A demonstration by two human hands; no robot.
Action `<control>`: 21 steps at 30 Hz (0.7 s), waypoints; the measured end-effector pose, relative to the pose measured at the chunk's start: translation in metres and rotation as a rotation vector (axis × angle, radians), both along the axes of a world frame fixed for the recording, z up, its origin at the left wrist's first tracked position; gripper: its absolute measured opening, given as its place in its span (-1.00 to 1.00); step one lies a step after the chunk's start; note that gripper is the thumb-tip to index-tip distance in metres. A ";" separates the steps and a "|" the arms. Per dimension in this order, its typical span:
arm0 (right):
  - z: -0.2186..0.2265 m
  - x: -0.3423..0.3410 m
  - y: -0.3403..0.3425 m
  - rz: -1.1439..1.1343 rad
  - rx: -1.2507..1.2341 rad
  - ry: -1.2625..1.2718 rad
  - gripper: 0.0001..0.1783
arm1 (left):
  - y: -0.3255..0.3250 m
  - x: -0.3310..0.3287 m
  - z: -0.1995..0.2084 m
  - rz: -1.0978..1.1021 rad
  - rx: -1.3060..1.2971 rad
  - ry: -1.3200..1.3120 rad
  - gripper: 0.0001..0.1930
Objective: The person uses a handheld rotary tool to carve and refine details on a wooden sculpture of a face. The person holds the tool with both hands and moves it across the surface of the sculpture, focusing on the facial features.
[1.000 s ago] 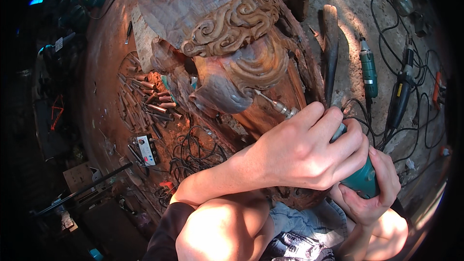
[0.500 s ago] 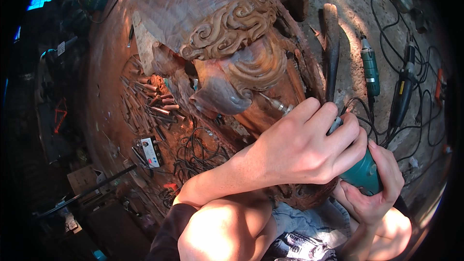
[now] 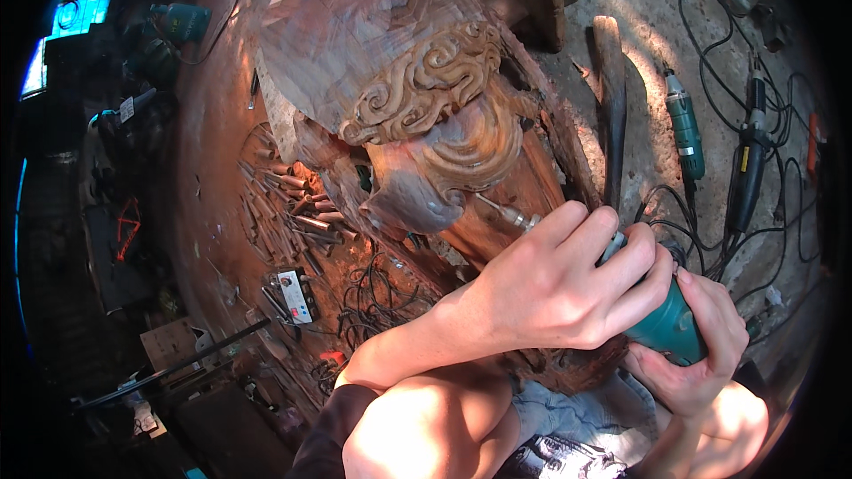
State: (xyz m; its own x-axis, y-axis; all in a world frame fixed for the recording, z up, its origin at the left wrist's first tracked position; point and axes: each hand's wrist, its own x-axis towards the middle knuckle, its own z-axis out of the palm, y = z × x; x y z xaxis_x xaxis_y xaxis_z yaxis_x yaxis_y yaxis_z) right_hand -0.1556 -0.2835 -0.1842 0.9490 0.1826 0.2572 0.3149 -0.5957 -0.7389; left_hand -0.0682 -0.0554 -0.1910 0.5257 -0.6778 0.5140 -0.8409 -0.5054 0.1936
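Observation:
A green electric die grinder (image 3: 672, 330) lies across my lap side, its metal nose and thin bit pointing up and left. My left hand (image 3: 568, 288) is closed round the front of its body. Behind it, my right hand (image 3: 701, 346) grips the rear end from the right. The bit's tip meets or nearly meets the carved wood (image 3: 470, 142), just under a set of curved ridges; contact cannot be told for sure. Swirling cloud-like curls (image 3: 426, 80) stand out above those ridges, and a smooth brown block rises beyond.
Several chisels (image 3: 302, 204) lie heaped on the reddish floor at left, near a small white control box (image 3: 295, 297) and tangled black cables. Right of the wood are a wooden-ended bar (image 3: 611, 106), another green grinder (image 3: 683, 129) and a black corded tool (image 3: 748, 168).
The whole view has shifted, so the wood and tools appear slightly lower. Both hands keep their hold on the grinder, with the bit at nearly the same spot on the carving.

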 end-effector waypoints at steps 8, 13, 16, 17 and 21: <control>-0.008 0.009 -0.022 0.023 -0.002 -0.095 -0.10 | -0.017 0.000 0.003 0.042 0.004 -0.086 -0.63; -0.011 0.011 -0.015 0.008 0.032 -0.104 -0.14 | -0.013 0.000 0.001 0.060 -0.003 -0.093 -0.66; -0.008 0.015 -0.013 0.015 0.016 -0.094 -0.16 | -0.013 0.001 0.001 0.074 -0.012 -0.087 -0.66; -0.007 0.015 -0.014 0.023 0.008 -0.082 -0.16 | -0.012 0.001 0.001 0.077 -0.010 -0.085 -0.66; -0.004 0.017 -0.016 0.037 -0.008 -0.056 -0.17 | -0.013 0.002 0.000 0.093 -0.012 -0.101 -0.64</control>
